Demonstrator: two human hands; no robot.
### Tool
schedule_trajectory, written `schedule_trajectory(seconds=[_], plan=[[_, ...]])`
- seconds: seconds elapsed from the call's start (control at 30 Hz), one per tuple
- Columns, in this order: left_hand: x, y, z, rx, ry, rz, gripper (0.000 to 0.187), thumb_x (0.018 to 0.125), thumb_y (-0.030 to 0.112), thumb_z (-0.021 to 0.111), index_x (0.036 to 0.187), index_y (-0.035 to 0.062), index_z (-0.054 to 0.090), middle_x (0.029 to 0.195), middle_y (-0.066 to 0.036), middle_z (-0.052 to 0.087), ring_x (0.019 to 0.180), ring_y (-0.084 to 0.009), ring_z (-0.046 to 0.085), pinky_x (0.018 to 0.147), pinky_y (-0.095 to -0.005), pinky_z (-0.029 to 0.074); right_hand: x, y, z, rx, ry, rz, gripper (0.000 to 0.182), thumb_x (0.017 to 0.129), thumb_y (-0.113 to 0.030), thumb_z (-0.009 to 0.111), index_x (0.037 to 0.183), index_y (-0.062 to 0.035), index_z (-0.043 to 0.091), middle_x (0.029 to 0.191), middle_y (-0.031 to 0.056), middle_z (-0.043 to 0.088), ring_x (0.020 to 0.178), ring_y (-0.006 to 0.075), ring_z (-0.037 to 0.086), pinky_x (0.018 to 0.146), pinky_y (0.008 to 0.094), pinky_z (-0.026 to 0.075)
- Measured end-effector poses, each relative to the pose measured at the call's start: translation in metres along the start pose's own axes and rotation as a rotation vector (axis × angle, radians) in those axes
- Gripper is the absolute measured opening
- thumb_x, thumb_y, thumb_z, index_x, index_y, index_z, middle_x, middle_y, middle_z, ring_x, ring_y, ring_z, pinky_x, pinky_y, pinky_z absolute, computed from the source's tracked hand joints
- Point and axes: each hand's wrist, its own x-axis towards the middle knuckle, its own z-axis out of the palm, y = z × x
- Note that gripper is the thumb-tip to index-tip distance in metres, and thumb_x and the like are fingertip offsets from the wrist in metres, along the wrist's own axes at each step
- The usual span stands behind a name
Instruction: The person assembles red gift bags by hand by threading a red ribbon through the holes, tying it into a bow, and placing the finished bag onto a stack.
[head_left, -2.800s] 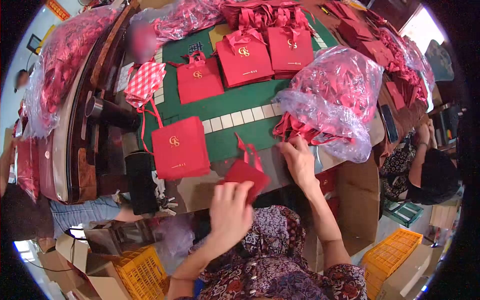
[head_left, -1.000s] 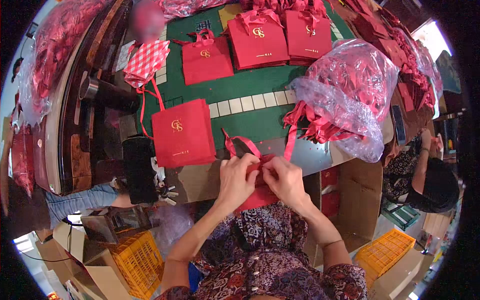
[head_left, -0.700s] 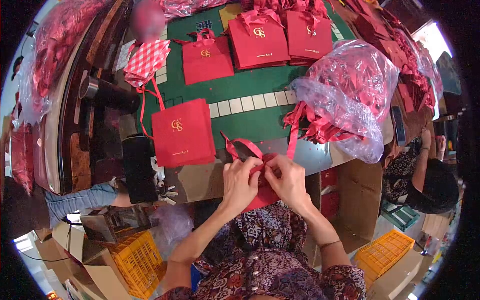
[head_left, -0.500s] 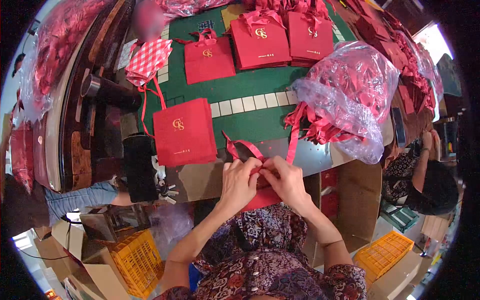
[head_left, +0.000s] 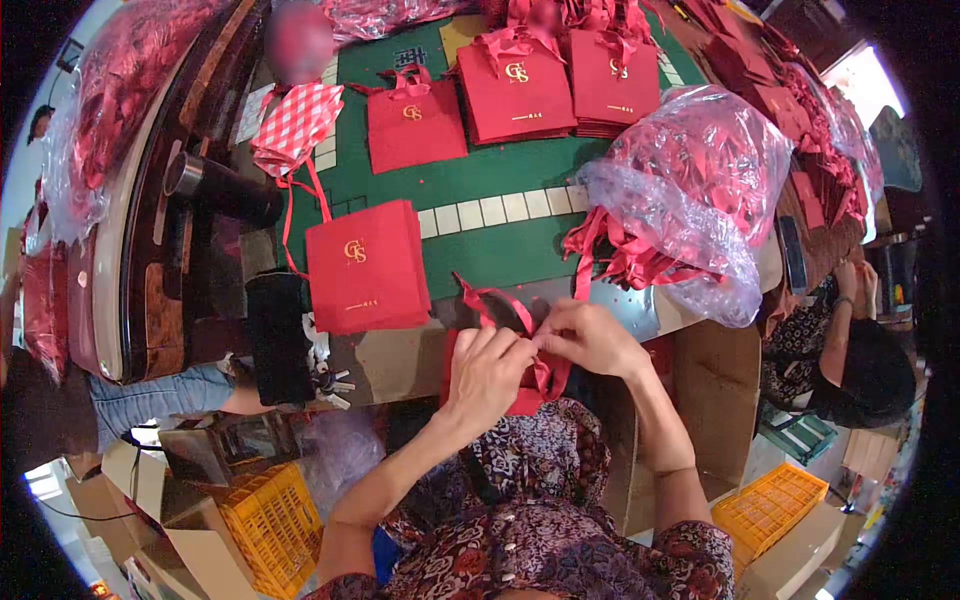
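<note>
At the table's near edge, a red gift bag [head_left: 526, 404] sits in front of my body, partly covered by my hands. My left hand [head_left: 488, 372] is closed in a pinch on the red ribbon [head_left: 500, 301] above the bag. Close by its right side, my right hand [head_left: 592, 338] also pinches ribbon between thumb and forefinger. Ribbon ends stick up past the fingers, and a loop hangs below them over the bag. The exact crossing of the ribbon is hidden by my fingertips.
Finished-looking red bags [head_left: 368, 266] lie to the left, with more stacks [head_left: 516, 92] at the back. A clear plastic bag of red ribbons [head_left: 690, 190] bulges at the right. A black tumbler [head_left: 222, 188] and yellow crates [head_left: 272, 530] are on the left. Another person [head_left: 850, 330] sits at right.
My hands have drawn a little apart, the right one moving right. My left hand has turned and now covers more of the bag. A ribbon loop shows below the fingers.
</note>
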Motion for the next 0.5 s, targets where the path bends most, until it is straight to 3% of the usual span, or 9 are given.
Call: schedule_trajectory(seconds=[0.1,0.3,0.4,0.47,0.5], plan=[[0.001,0.000,-0.001,0.034,-0.021,0.065,0.013,0.083,0.011,0.064,0.096,0.0114,0.066,0.086,-0.003,0.056,0.085,-0.0216,0.056,0.077,-0.0376,0.039,0.006,0.017,0.000,0.121,-0.079,-0.072,0.015,0.086,-0.017,0.071,0.095,-0.0066,0.076,0.087,0.0129,0.065,0.081,0.0310,0.066,0.073,0.0389,0.052],[0.008,-0.003,-0.007,0.022,-0.002,0.083,0.009,0.083,0.013,0.065,0.092,0.0119,0.064,0.084,-0.003,0.054,0.083,-0.0217,0.055,0.077,-0.0374,0.039,0.012,0.013,0.002,0.329,-0.113,-0.027,0.013,0.085,-0.012,0.071,0.093,-0.0024,0.074,0.084,0.0093,0.067,0.082,0.0206,0.067,0.075,0.0345,0.052],[0.009,0.000,-0.012,-0.100,-0.062,0.048,0.010,0.083,0.018,0.070,0.087,0.0123,0.063,0.083,-0.003,0.056,0.082,-0.0221,0.055,0.077,-0.0379,0.038,0.016,0.023,0.018,0.577,0.162,0.046,0.012,0.086,-0.011,0.069,0.088,0.0009,0.072,0.087,0.0095,0.070,0.084,0.0163,0.067,0.077,0.0312,0.052],[0.004,0.003,-0.006,-0.101,-0.108,0.005,0.009,0.083,0.017,0.072,0.085,0.0126,0.065,0.084,-0.002,0.060,0.082,-0.0230,0.057,0.079,-0.0378,0.039,0.024,0.025,0.012,0.377,0.414,0.043,0.012,0.088,-0.010,0.068,0.090,0.0007,0.072,0.086,0.0093,0.070,0.084,0.0154,0.066,0.077,0.0299,0.052],[0.005,0.004,-0.007,-0.107,-0.083,-0.022,0.011,0.081,0.016,0.074,0.085,0.0116,0.065,0.084,-0.002,0.061,0.082,-0.0235,0.059,0.078,-0.0380,0.039,0.024,0.017,0.008,0.383,0.476,0.056,0.015,0.093,-0.012,0.067,0.091,0.0029,0.070,0.086,0.0038,0.065,0.083,0.0124,0.061,0.076,0.0283,0.048]])
